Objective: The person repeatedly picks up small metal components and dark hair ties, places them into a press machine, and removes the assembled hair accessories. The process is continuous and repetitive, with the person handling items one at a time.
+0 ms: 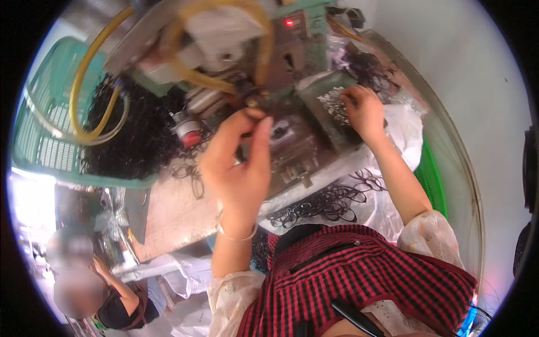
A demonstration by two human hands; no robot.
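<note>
- The largest thing on the bench is one grimy green-and-brown press machine (281, 95), with one red light lit near its top and two yellow hoses (84, 84) looping off its left side; a hose could catch a wrist moving in close.
- One teal plastic basket (39, 123) at the left holds a heap of black rings (140, 129), far too many to count.
- One white plastic sheet (387, 196) covers the bench edge nearest the person, with a loose scatter of black loops (331, 202) on it, also beyond counting; lying so near the edge, they would likely slide off if the sheet were tugged.
- One dark tray (331, 106) sits tilted on the machine's right side, with small pale pieces on it too blurred to count.
- The right hand (365, 112) lies curled over the tray's far edge, fingertips down among the pieces; whether it has hold of anything cannot be told.
- The left hand (241, 163) is raised before the machine's die, thumb and forefinger pinched nearly closed on something small and dark, probably one ring. Fingers this close to the die risk a pinch, and so slight a hold could drop the piece.
</note>
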